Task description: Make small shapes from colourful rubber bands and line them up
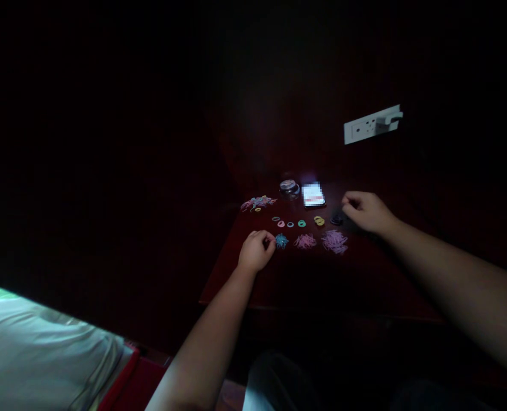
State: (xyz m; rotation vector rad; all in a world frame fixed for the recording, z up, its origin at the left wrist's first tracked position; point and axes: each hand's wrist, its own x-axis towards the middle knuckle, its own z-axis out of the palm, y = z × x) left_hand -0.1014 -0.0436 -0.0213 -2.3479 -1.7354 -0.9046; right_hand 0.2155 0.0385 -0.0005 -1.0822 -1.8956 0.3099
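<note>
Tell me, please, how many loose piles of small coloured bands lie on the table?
4: blue pile beside the left hand, pink pile next to it, purple pile to its right, multicoloured pile behind the left hand.

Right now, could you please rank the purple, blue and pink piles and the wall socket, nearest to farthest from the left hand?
1. Blue pile, just right of the left hand.
2. Pink pile, middle of the row.
3. Purple pile, right end of the row.
4. Wall socket, higher up, beyond them.

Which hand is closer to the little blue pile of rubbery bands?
Left. The left hand is just beside the blue pile; the right hand is farther away, back and to the right.
</note>
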